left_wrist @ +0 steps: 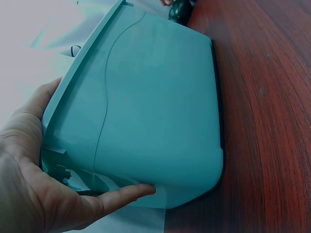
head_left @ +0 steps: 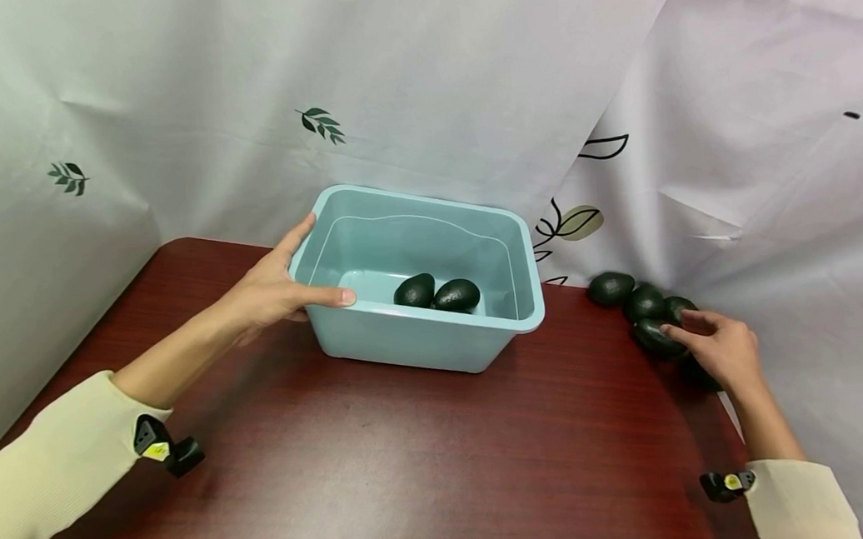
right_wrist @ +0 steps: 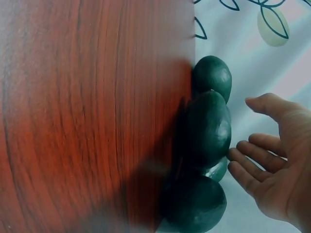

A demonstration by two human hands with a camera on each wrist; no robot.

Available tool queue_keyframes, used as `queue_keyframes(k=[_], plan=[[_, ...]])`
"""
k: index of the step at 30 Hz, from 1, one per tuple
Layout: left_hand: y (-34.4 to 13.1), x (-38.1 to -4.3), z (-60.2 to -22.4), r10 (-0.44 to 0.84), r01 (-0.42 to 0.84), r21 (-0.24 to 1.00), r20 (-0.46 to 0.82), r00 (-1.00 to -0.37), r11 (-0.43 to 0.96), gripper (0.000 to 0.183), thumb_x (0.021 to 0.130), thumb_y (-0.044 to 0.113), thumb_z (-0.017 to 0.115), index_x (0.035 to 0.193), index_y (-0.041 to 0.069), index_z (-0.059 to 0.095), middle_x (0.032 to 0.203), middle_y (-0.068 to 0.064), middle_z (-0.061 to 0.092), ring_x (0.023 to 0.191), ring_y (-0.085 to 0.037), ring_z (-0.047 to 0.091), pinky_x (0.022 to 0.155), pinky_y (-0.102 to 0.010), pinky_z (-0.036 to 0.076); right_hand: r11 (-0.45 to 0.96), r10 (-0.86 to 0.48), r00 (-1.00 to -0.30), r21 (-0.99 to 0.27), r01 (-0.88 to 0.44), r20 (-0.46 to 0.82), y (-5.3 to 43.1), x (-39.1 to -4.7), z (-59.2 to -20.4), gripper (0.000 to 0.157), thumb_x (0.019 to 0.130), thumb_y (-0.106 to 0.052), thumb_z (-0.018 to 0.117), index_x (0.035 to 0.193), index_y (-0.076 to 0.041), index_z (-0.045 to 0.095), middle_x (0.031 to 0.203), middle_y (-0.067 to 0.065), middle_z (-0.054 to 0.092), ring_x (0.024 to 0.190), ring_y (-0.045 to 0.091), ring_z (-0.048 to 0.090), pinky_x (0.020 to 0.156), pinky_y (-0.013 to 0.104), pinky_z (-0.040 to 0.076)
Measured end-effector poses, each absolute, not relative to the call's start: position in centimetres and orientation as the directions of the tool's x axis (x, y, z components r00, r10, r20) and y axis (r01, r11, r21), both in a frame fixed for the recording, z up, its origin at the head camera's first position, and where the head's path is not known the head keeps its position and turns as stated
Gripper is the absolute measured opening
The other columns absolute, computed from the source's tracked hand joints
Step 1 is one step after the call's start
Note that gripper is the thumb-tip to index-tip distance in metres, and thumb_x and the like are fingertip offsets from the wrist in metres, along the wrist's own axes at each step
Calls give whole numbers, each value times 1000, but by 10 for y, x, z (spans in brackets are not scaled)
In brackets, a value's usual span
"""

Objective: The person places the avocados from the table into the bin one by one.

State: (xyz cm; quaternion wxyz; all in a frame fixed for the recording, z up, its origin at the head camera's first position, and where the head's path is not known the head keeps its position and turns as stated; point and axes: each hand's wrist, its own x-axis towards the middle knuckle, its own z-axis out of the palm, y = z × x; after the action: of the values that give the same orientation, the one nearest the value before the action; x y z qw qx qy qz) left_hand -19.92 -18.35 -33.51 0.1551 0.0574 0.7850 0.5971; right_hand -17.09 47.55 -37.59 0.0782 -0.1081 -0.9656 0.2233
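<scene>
A light blue plastic bin [head_left: 406, 334] stands upright on the table near the back. Two dark green avocados, a left one [head_left: 414, 290] and a right one [head_left: 457, 294], lie on its floor. My left hand [head_left: 271, 289] holds the bin's left end, its thumb over the near rim; the left wrist view shows the hand [left_wrist: 53, 194] at the bin's outer wall [left_wrist: 155, 97]. Several avocados [head_left: 611, 288] are clustered at the table's right edge. Over them hovers my right hand [head_left: 718, 345]. Its fingers are spread beside an avocado [right_wrist: 209, 128], with nothing gripped; whether fingertips touch is unclear.
A dark red wooden table [head_left: 415, 463] lies beneath everything. White cloth [head_left: 426, 78] with leaf prints hangs behind and along both sides, close to the bin and the clustered avocados. Small black devices sit at the left cuff [head_left: 162, 447] and right cuff [head_left: 726, 484].
</scene>
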Motion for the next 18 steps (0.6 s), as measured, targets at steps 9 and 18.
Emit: queue_keyframes(k=[9,18], plan=[[-184,-199,-336,275,-104,955,-183,-944,276,138,91,32,97,178,55,-7,184,-13,27,152,-39,50,110,-60,62,884,207,-974,-444,149,87,478,-168,-378,75,106,-50,76,151,9,65,152,37,64,135,60,59,106,72,49],[-184,-198,-334,272,-98,954,-178,-946,284,137,91,33,97,178,55,-7,182,-14,29,153,-40,49,109,-61,62,896,194,-981,-412,168,24,486,-170,-377,78,105,-49,77,154,10,61,154,42,59,142,67,47,113,79,42]])
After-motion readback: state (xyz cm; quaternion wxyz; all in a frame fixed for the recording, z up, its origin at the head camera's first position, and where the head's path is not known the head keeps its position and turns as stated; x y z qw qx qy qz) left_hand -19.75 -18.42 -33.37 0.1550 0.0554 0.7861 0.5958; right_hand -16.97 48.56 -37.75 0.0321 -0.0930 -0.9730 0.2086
